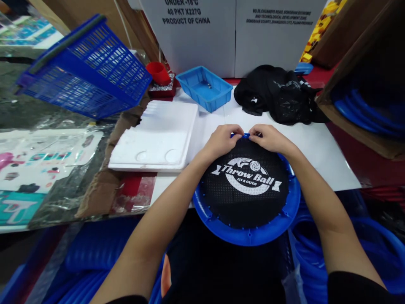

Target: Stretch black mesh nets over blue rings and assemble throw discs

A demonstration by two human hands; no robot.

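Observation:
A round black mesh (247,207) printed "Throw Ball Fly & Catch" is set in a blue plastic ring (249,236), its near side overhanging the table's front edge. My left hand (225,139) pinches the far rim of this throw-ball disc with thumb and bent fingers. Close beside it on the right, my right hand (268,138) pinches the same rim. A small bit of blue shows between the fingertips; the exact grip on mesh or ring is partly hidden.
A light-blue tray (218,103) with small metal pieces stands behind. White foam (155,139) lies left, below a tilted blue basket (95,71). A black cloth bundle (275,93) sits back right. An open carton (357,139) at right holds blue rings; more blue rings (379,240) lie below.

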